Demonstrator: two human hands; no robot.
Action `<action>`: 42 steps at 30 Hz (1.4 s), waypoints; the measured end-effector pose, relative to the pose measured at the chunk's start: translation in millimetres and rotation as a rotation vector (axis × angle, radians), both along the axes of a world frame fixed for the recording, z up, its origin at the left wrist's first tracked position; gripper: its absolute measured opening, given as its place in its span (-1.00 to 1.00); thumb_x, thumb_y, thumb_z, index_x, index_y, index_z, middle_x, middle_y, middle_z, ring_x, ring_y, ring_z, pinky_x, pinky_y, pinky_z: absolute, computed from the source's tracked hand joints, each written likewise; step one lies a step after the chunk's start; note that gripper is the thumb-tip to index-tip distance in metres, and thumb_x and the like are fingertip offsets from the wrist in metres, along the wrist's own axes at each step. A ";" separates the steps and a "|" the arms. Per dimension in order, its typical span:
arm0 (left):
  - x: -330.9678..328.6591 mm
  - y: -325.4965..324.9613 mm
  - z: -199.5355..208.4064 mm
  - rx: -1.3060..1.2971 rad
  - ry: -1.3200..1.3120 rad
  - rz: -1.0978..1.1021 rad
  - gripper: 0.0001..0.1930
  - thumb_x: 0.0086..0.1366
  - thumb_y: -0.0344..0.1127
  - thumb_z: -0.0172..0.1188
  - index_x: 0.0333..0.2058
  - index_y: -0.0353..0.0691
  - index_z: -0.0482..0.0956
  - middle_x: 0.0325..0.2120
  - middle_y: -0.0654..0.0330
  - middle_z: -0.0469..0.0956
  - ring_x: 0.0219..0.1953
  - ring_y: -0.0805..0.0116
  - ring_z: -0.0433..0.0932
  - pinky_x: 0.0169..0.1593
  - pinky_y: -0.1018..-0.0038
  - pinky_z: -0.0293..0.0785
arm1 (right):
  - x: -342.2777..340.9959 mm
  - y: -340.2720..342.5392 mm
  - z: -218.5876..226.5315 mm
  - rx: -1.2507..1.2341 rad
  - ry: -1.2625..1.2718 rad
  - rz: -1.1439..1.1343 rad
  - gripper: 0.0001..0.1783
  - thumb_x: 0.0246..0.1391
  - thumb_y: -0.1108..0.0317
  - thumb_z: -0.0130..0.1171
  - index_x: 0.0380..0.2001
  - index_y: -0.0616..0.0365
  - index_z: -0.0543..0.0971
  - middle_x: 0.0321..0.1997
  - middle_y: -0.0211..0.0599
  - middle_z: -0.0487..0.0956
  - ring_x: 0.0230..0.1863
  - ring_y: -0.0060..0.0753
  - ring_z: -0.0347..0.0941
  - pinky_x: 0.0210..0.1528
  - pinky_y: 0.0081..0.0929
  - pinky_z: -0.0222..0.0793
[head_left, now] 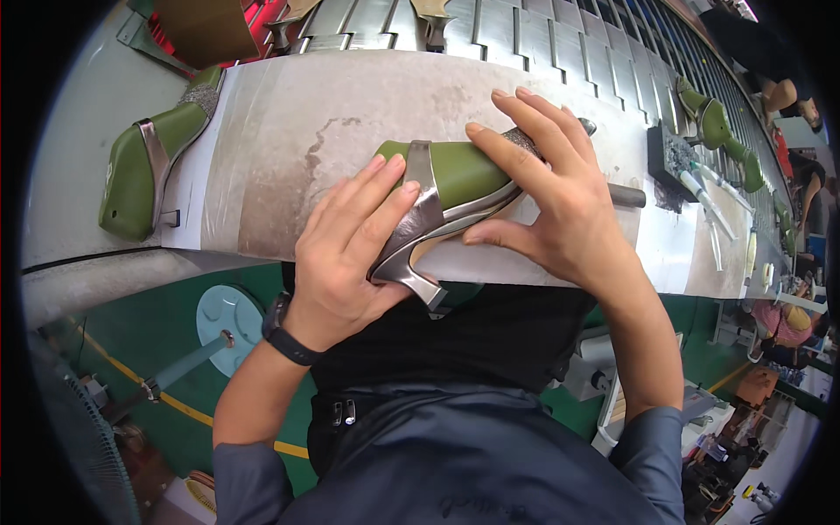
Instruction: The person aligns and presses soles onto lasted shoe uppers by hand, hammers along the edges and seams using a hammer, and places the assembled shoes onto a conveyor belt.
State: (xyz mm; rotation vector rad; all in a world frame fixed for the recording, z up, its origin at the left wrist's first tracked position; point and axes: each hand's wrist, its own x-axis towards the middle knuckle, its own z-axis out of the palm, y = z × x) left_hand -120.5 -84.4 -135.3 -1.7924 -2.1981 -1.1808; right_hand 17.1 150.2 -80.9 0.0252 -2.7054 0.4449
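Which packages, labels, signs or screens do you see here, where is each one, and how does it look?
Cardboard box: top left, beyond the workbench; plain brown, only partly in view.
Tag: small and dark, at the heel end of the green shoe form lying left on the bench; too small to tell more.
No signs or screens show. The left hand and right hand hold another green form with a silver upper.

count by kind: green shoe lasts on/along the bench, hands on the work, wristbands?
Green shoe lasts: 4 (one under both hands, one at bench's left end, two far right)
Hands: 2 (left hand, right hand)
Black wristband: 1
Total: 7
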 end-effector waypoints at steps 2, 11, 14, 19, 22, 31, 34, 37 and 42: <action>-5.9 -0.5 21.5 -0.080 -0.119 -0.092 -0.07 -0.01 0.02 0.62 0.32 -0.22 0.50 0.36 -0.15 0.43 0.43 -0.21 0.37 0.41 0.00 0.31 | 3.9 -4.6 -6.7 0.048 0.017 -0.037 -0.07 -0.24 -0.10 0.61 0.27 -0.08 0.59 0.44 -0.10 0.42 0.47 0.14 0.29 0.42 0.43 0.17; -12.7 12.3 28.2 -0.130 -0.724 -0.057 -0.40 0.13 -0.27 0.54 0.12 -0.25 0.51 0.43 -0.23 0.31 0.42 -0.02 0.41 0.42 0.25 0.29 | 4.7 -8.8 -4.0 -0.053 -0.016 -0.045 -0.16 -0.22 0.03 0.64 0.24 -0.17 0.65 0.47 -0.12 0.41 0.53 0.18 0.22 0.51 0.39 0.06; -7.9 15.6 32.3 -0.147 -0.803 0.042 -0.33 0.14 -0.30 0.51 0.21 -0.26 0.45 0.44 -0.26 0.28 0.43 -0.05 0.39 0.43 0.23 0.28 | 4.4 -9.6 -1.9 -0.091 -0.040 -0.038 -0.21 -0.21 0.16 0.61 0.22 -0.19 0.67 0.46 -0.11 0.42 0.53 0.21 0.21 0.51 0.39 0.05; -2.2 26.7 36.4 -0.186 -0.654 0.075 -0.28 0.14 -0.36 0.43 0.29 -0.31 0.40 0.38 -0.30 0.33 0.43 -0.12 0.38 0.45 0.19 0.27 | 0.9 -18.2 0.9 -0.122 -0.034 -0.095 -0.23 -0.25 0.26 0.57 0.19 -0.10 0.67 0.42 -0.07 0.44 0.51 0.23 0.24 0.48 0.29 0.14; 3.5 32.0 40.4 -0.205 -0.553 0.105 -0.29 0.14 -0.38 0.37 0.30 -0.32 0.40 0.36 -0.30 0.36 0.42 -0.18 0.37 0.45 0.18 0.28 | -2.8 -27.7 6.7 -0.132 -0.054 -0.144 -0.22 -0.28 0.27 0.58 0.17 -0.04 0.67 0.40 -0.05 0.45 0.48 0.22 0.26 0.44 0.21 0.20; -21.5 35.2 44.2 -0.373 -0.408 0.010 -0.19 0.10 -0.26 0.52 0.34 -0.31 0.43 0.42 -0.14 0.34 0.47 0.06 0.34 0.49 0.23 0.23 | 0.4 24.0 -2.3 -0.112 -0.023 0.051 0.02 -0.39 0.05 0.67 0.29 -0.01 0.59 0.39 -0.14 0.49 0.43 0.13 0.34 0.40 -0.01 0.39; -23.9 40.9 38.4 -0.321 -0.419 -0.045 -0.18 0.08 -0.25 0.54 0.32 -0.31 0.44 0.36 -0.11 0.42 0.40 0.07 0.42 0.44 0.27 0.29 | 0.6 23.1 -1.7 -0.153 -0.021 0.066 -0.03 -0.36 0.11 0.68 0.27 0.01 0.60 0.35 -0.13 0.52 0.45 0.11 0.33 0.41 0.02 0.37; -13.8 47.6 47.4 -0.328 -0.452 0.003 -0.21 0.07 -0.25 0.56 0.28 -0.34 0.46 0.22 -0.05 0.52 0.28 0.10 0.51 0.35 0.30 0.39 | -0.1 8.8 10.2 -0.153 -0.076 -0.028 -0.09 -0.32 0.18 0.68 0.23 0.05 0.62 0.33 -0.13 0.54 0.46 0.12 0.33 0.42 0.03 0.35; -8.0 57.1 51.2 -0.328 -0.325 0.065 -0.27 0.12 -0.23 0.51 0.23 -0.38 0.47 0.04 -0.04 0.56 0.10 0.06 0.57 0.22 0.25 0.45 | -4.2 7.5 5.2 -0.163 -0.005 -0.156 -0.16 -0.19 0.18 0.65 0.23 0.06 0.58 0.41 -0.02 0.45 0.47 0.18 0.29 0.48 0.02 0.26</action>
